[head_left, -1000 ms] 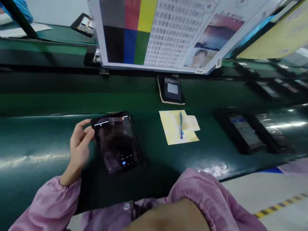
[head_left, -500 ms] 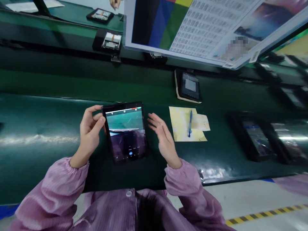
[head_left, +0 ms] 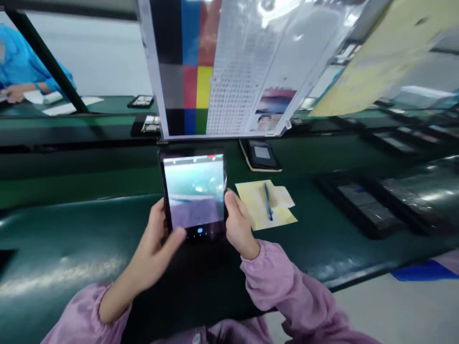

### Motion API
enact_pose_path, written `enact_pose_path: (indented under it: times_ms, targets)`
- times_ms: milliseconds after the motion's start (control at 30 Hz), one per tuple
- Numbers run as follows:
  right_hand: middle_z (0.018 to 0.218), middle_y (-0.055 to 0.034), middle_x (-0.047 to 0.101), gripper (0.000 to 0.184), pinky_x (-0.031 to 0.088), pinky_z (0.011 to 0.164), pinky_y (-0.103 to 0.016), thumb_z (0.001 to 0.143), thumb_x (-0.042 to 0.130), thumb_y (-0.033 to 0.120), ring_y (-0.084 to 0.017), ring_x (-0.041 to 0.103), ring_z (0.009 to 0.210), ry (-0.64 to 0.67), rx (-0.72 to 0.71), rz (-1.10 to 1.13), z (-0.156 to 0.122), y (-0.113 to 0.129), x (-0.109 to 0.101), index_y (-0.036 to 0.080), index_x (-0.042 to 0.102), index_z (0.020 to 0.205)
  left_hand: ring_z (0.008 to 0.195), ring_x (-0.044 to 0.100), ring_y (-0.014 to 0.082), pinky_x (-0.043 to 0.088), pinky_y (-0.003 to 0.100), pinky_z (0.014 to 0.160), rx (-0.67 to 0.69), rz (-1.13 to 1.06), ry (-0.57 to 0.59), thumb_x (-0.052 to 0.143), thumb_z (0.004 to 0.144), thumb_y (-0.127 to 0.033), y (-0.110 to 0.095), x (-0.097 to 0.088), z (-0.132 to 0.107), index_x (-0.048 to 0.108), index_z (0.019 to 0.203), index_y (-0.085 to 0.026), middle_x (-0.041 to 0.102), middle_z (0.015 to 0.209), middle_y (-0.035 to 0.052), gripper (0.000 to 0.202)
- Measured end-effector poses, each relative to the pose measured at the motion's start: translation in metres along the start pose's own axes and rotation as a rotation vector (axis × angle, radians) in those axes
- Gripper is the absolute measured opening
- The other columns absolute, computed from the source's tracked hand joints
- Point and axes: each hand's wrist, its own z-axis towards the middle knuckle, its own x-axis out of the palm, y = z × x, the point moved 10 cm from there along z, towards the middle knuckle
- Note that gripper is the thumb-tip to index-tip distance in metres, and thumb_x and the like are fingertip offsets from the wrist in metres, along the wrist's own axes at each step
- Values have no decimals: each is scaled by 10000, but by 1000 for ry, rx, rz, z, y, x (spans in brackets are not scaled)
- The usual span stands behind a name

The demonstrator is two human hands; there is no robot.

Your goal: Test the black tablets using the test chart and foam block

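A black tablet is held up over the green work surface, its lit screen showing a camera picture of the bench with a purple patch below. My left hand grips its lower left edge, thumb over the bottom corner of the screen and fingers behind. On the right edge, my right hand is closed round the side with the thumb in front. The fingers behind the tablet are partly hidden. To the right of my right hand lies a yellow paper sheet with a blue pen and a smaller pale paper on it.
A printed test chart with colour blocks stands behind the tablet. Near its foot rests a dark device on a padded base. Dark trays with devices lie at right. A yellow sheet hangs upper right. Far left, a person in blue works.
The view has tilted up towards the chart. My right hand, apart from the tablet before, now grips its right edge. My left hand has shifted down its left side, and the tablet is raised.
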Motion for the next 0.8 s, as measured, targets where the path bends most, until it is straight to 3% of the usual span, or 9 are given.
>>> enact_pose_path:
  times_ms: [67,133,233,300,367,467,633,800]
  targets:
    - [1333,-73,751,547,448,1248,-531,940,649,711,-315,638,1354,-60,-92,40,16,46,-5,246,778,1197,1368,612,350,607,448,1013,67,166,86,762,934,-417,-32,23,0,369,1620,-280,554,1538,154,802]
    - [1399,-64,715,546,439,1258,-545,947,638,708,-323,598,1409,-96,-180,108,24,94,-7,266,752,1248,1387,590,399,634,481,973,188,286,57,830,866,-398,-70,37,4,266,1658,-277,494,1574,179,979]
    - [1419,-54,696,519,458,1245,-547,965,656,646,-326,581,1433,45,-361,215,15,159,5,299,691,1350,1317,634,390,670,426,866,346,329,-43,854,837,-394,-115,47,11,313,1626,-284,489,1539,173,963]
    - [1362,-45,715,445,522,1186,-497,968,718,521,-298,648,1340,194,-476,221,0,187,15,318,667,1361,1236,676,351,673,380,804,387,346,-74,843,848,-387,-124,51,14,351,1600,-287,498,1495,164,904]
    - [1246,-35,737,370,593,1074,-430,954,759,405,-254,713,1169,276,-525,180,-11,199,20,319,670,1303,1167,696,315,665,337,746,409,365,-83,835,855,-379,-122,54,13,363,1579,-278,485,1464,162,870]
    - [1091,-29,725,287,636,931,-380,946,757,353,-218,719,986,308,-509,138,-15,198,20,293,657,1209,1118,689,282,640,284,679,410,375,-88,819,871,-372,-114,55,9,363,1566,-256,450,1448,164,840]
    - [1067,-32,701,276,637,907,-383,951,735,309,-210,705,957,321,-470,106,-11,193,21,284,623,1203,1032,678,229,599,236,607,410,404,-88,779,906,-342,-112,59,5,372,1569,-227,444,1416,162,786]
    - [1049,-23,711,247,632,894,-359,956,735,298,-193,704,934,288,-492,70,-10,193,18,284,638,1183,977,681,220,596,251,601,412,413,-120,755,929,-340,-114,61,4,359,1596,-234,488,1379,156,782]
